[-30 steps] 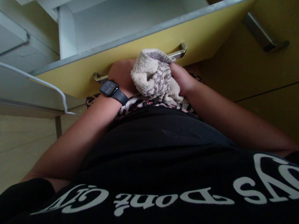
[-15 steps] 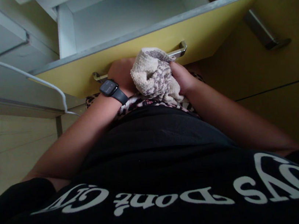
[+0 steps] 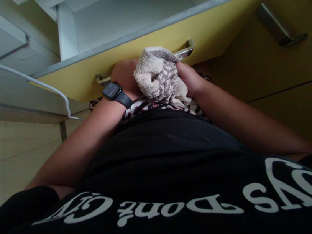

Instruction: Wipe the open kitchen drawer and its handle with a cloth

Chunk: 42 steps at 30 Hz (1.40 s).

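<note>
An open drawer shows a pale, flat bottom between light side walls. A grey rim runs along its front edge, above a yellow panel bearing a metal handle. Below the drawer's left front corner spreads a pale floor, crossed by thin seams.

dim, soft light; edges stretched

Left grip near right grip; forearms slanted inward.

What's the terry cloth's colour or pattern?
The terry cloth is cream with greyish-purple patches, seen in the head view.
</note>
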Tool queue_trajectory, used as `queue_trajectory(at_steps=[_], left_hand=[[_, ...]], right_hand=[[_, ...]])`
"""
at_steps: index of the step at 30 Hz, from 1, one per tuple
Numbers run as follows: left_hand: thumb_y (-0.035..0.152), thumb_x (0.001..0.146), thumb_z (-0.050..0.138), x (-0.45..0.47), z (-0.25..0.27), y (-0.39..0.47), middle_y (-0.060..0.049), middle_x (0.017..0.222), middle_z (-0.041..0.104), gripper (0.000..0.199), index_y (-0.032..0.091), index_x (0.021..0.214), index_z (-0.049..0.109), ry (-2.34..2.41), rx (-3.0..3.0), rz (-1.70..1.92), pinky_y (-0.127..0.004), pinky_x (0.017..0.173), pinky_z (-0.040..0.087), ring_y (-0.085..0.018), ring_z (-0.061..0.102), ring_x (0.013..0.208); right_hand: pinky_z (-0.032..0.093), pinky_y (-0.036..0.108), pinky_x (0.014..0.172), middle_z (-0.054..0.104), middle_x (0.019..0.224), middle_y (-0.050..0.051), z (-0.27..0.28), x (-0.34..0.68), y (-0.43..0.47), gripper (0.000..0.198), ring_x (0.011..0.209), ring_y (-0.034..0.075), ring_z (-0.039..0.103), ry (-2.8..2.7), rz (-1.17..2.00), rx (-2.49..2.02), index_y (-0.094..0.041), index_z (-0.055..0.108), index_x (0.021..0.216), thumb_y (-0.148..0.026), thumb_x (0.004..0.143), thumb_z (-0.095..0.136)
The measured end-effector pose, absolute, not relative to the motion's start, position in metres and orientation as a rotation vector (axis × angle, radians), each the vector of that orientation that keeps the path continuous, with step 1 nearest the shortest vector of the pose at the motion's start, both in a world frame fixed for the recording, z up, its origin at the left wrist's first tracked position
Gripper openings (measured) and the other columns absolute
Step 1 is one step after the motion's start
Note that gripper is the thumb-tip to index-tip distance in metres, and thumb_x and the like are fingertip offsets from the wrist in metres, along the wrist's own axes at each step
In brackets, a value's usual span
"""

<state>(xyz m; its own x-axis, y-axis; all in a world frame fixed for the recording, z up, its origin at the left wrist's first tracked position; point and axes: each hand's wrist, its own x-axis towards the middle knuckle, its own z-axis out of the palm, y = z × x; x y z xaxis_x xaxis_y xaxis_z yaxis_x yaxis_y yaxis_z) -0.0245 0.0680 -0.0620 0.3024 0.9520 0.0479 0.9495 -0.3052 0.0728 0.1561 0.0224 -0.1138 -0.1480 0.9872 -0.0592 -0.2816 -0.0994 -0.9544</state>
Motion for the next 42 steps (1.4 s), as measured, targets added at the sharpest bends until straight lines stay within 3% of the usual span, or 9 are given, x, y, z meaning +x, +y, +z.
queue_trajectory(at_steps=[18,27,42], left_hand=[[0.046,0.091,0.058,-0.020,-0.047,0.059,-0.007,0.110,0.064,0.037,0.014,0.108,0.062,1.747,2.574,0.022,-0.043,0.095,0.051,-0.019,0.061,0.105],[0.046,0.091,0.057,-0.021,-0.055,0.061,-0.007,0.099,0.068,0.036,0.012,0.098,0.066,1.803,2.580,0.116,-0.042,0.093,0.052,-0.020,0.064,0.101],[0.044,0.091,0.058,-0.024,-0.062,0.068,-0.006,0.111,0.063,0.036,0.014,0.111,0.061,1.801,2.521,0.113,-0.040,0.092,0.053,-0.019,0.061,0.103]], right_hand=[[0.047,0.041,0.107,0.068,0.110,0.003,-0.114,0.156,0.022,0.049,0.132,0.025,0.049,-1.024,1.513,-0.942,-0.020,0.063,0.097,-0.063,0.074,0.057],[0.046,0.042,0.109,0.069,0.106,0.003,-0.113,0.156,0.021,0.053,0.128,0.025,0.053,-1.035,1.502,-0.974,-0.021,0.063,0.105,-0.065,0.075,0.056],[0.047,0.042,0.108,0.069,0.108,0.004,-0.111,0.156,0.020,0.057,0.126,0.024,0.054,-1.060,1.506,-0.985,-0.021,0.062,0.110,-0.064,0.074,0.057]])
